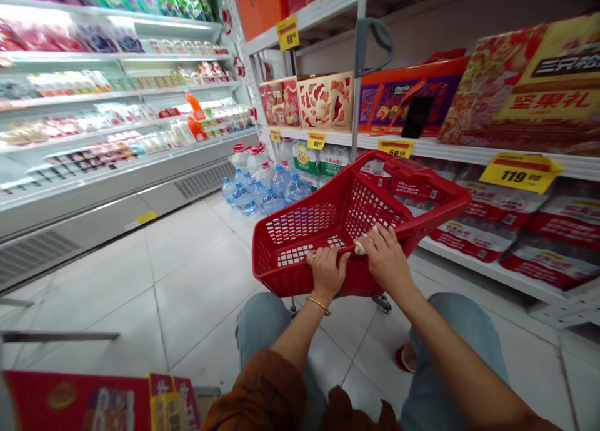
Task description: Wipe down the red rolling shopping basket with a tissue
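A red plastic shopping cart [300,225] with perforated walls stands in front of my knees, its handle pointing to the right. My left hand [327,270] is closed over the cart's near rim, fingers curled inside and thumb along the edge. A little further right, my right hand [385,256] rests on the same rim with bent fingers. It pinches a small crumpled white cloth or tissue [365,240], partly hidden by the fingers. Through the holes in the cart's bottom, the pale floor shows.
A lit chilled display [117,140] runs along the left. Blue-tinted water bottles [267,187] stand beyond the cart. Shelving on the right holds gift boxes [525,87] above red-wrapped bottle packs [473,234]. A red box [75,400] is at lower left; tiled floor [197,281] lies between.
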A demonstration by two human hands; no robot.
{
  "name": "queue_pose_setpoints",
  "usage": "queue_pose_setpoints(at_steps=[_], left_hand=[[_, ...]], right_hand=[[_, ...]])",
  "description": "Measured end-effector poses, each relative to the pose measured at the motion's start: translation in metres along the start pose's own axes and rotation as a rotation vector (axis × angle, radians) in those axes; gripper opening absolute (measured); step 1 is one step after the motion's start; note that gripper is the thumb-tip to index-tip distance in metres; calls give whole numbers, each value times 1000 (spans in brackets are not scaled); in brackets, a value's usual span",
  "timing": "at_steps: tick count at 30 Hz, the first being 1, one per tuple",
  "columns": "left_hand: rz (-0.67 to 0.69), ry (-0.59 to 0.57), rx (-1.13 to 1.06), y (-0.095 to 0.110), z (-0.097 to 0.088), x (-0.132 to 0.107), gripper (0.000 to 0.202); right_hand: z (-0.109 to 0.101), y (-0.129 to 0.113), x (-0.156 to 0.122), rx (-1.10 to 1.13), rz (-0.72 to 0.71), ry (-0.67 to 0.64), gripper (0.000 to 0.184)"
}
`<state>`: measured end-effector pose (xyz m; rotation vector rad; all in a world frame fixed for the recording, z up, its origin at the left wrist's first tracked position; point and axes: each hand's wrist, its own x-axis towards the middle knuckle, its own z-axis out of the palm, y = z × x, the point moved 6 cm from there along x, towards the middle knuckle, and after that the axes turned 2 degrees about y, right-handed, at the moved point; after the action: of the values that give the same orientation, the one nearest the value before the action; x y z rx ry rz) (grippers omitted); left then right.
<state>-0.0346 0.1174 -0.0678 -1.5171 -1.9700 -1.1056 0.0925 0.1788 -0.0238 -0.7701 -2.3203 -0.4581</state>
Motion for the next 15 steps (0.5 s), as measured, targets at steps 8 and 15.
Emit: queue_pose_setpoints(at_steps=[8, 15], left_hand=[[18, 4, -38, -5, -6, 0, 23], [30, -31, -58, -13, -14, 0, 25]], right_hand=[[-14, 7, -2, -27, 16, 6, 25], [-15, -10, -10, -18, 55, 79, 23]])
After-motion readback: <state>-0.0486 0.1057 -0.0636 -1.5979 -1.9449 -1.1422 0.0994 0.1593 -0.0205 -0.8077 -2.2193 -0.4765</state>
